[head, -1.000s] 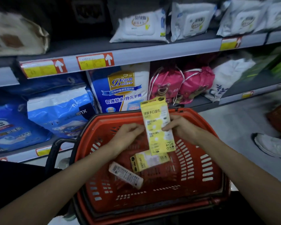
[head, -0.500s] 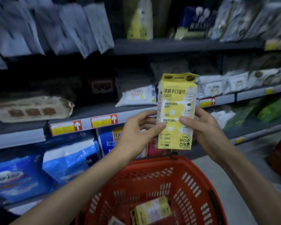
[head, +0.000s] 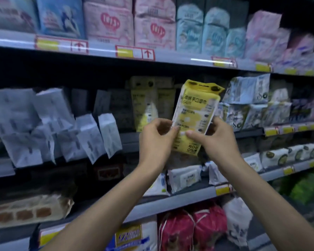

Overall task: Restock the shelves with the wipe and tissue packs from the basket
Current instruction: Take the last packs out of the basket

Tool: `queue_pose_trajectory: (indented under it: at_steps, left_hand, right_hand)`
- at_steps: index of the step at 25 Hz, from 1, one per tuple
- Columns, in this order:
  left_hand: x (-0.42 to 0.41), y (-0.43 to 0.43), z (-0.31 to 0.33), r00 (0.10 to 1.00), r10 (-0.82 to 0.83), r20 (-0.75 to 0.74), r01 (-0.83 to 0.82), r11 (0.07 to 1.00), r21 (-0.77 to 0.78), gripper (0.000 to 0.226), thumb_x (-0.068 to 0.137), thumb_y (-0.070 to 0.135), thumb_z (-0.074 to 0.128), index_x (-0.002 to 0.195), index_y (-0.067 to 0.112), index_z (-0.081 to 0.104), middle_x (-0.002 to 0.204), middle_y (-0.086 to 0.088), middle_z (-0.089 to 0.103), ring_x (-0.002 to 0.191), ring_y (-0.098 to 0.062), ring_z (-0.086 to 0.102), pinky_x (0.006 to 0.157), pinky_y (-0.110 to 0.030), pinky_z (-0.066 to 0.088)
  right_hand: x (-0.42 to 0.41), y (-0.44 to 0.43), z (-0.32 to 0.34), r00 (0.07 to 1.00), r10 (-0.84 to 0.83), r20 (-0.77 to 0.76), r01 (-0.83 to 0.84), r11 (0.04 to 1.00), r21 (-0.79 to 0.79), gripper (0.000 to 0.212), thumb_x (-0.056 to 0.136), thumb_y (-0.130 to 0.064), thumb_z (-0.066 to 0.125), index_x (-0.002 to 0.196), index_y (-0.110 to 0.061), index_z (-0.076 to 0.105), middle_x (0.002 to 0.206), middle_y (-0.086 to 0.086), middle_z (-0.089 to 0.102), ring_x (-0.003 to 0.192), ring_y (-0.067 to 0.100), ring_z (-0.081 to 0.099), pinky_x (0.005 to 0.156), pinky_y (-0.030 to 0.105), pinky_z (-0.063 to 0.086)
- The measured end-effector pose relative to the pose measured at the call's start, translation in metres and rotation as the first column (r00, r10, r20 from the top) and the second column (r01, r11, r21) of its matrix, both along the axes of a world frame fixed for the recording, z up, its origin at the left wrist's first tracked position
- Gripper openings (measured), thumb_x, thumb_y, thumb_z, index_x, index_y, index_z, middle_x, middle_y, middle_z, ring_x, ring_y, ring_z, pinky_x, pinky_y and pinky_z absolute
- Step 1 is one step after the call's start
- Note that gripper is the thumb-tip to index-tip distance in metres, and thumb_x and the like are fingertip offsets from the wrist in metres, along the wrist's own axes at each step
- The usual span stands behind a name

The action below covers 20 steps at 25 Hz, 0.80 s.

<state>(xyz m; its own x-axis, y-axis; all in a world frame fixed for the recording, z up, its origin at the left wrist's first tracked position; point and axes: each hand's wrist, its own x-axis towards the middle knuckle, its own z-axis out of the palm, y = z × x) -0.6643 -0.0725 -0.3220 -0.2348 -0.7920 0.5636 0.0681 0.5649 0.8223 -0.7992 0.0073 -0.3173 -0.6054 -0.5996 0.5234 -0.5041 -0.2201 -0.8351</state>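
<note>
A yellow wipe pack (head: 194, 113) stands upright and slightly tilted in front of the middle shelf. My left hand (head: 157, 140) pinches its lower left edge. My right hand (head: 216, 138) pinches its lower right edge, thumb on the front. Just behind and to the left, matching yellow wipe packs (head: 145, 109) stand on the middle shelf (head: 130, 140). The basket is out of view.
White packs (head: 62, 127) lean along the middle shelf on the left; grey-white packs (head: 252, 105) fill its right. Pink and blue packs (head: 134, 24) line the top shelf. Lower shelves hold white wipe packs (head: 185, 176) and red drawstring bags (head: 190, 230).
Both hands have lifted the yellow pack out of the basket and up to the middle shelf. The view has tilted upward, so the basket has dropped out of sight.
</note>
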Motion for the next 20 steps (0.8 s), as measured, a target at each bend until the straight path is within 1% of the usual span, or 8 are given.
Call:
queue_pose_trajectory:
  at_steps: [2,4,6,8,11,13,15,20]
  left_hand:
    - [-0.010,-0.017,0.015,0.999,0.032,0.032,-0.032,0.999,0.008,0.014,0.097,0.026,0.071,0.108,0.020,0.076,0.094,0.013,0.074,0.089,0.000,0.069,0.077,-0.024,0.058]
    - [-0.022,-0.034,0.026,0.997,0.036,0.069,-0.037,0.999,0.011,0.021,0.101,0.022,0.064,0.120,0.023,0.074,0.098,0.015,0.071,0.094,-0.005,0.068,0.081,-0.027,0.056]
    - [-0.034,-0.053,0.033,0.993,0.044,0.108,-0.045,0.999,0.010,0.026,0.102,0.018,0.058,0.122,0.026,0.073,0.100,0.013,0.073,0.095,-0.010,0.070,0.085,-0.032,0.059]
    - [-0.044,-0.072,0.038,0.989,0.031,0.145,-0.042,0.996,0.078,0.033,0.102,0.014,0.056,0.129,0.025,0.071,0.114,0.008,0.075,0.098,-0.013,0.070,0.089,-0.035,0.060]
    - [-0.051,-0.088,0.035,0.974,-0.005,0.225,-0.045,0.975,0.216,0.050,0.098,0.005,0.056,0.147,0.018,0.055,0.139,-0.003,0.063,0.107,-0.019,0.067,0.093,-0.034,0.057]
    - [-0.049,-0.090,0.030,0.967,-0.022,0.252,-0.038,0.972,0.232,0.055,0.096,0.004,0.058,0.149,0.018,0.053,0.131,-0.003,0.064,0.090,-0.016,0.066,0.079,-0.031,0.056]
    - [-0.044,-0.089,0.026,0.966,-0.047,0.253,-0.013,0.973,0.231,0.053,0.096,0.005,0.059,0.147,0.018,0.055,0.115,0.002,0.064,0.071,-0.013,0.060,0.066,-0.028,0.050]
    - [-0.025,-0.080,0.020,0.953,-0.099,0.285,0.039,0.977,0.209,0.043,0.096,0.012,0.066,0.138,0.018,0.061,0.113,0.000,0.068,0.071,-0.011,0.060,0.064,-0.023,0.048]
  right_hand:
    - [-0.006,-0.027,0.017,0.993,-0.079,-0.086,0.078,0.997,-0.012,0.043,0.079,-0.022,0.089,0.116,-0.027,0.068,0.106,-0.011,0.077,0.096,0.013,0.073,0.086,0.045,0.062]
    - [-0.014,-0.056,0.034,0.980,-0.134,-0.148,0.133,0.991,-0.018,0.039,0.081,-0.023,0.087,0.114,-0.028,0.068,0.104,-0.010,0.076,0.096,0.014,0.072,0.084,0.041,0.060]
    - [-0.022,-0.087,0.045,0.971,-0.162,-0.177,0.165,0.986,0.003,0.034,0.085,-0.023,0.085,0.115,-0.025,0.069,0.102,-0.008,0.075,0.095,0.015,0.071,0.079,0.034,0.056]
    - [-0.032,-0.118,0.047,0.963,-0.187,-0.192,0.201,0.978,0.060,0.035,0.088,-0.020,0.082,0.120,-0.021,0.068,0.108,-0.003,0.074,0.099,0.019,0.070,0.077,0.032,0.053]
    - [-0.040,-0.150,0.031,0.948,-0.212,-0.238,0.258,0.948,0.185,0.049,0.093,-0.016,0.077,0.138,-0.012,0.058,0.122,0.008,0.070,0.113,0.030,0.067,0.084,0.037,0.054]
    - [-0.041,-0.155,0.021,0.933,-0.255,-0.256,0.304,0.936,0.176,0.061,0.094,-0.014,0.076,0.149,-0.011,0.049,0.128,0.011,0.067,0.118,0.033,0.063,0.093,0.041,0.054]
    - [-0.041,-0.151,0.017,0.922,-0.272,-0.276,0.321,0.935,0.152,0.064,0.092,-0.013,0.077,0.149,-0.012,0.047,0.124,0.011,0.067,0.115,0.032,0.064,0.092,0.043,0.055]
    - [-0.032,-0.128,0.020,0.901,-0.236,-0.364,0.327,0.920,0.215,0.051,0.089,-0.007,0.074,0.136,-0.020,0.057,0.114,0.003,0.069,0.097,0.025,0.066,0.070,0.035,0.053]
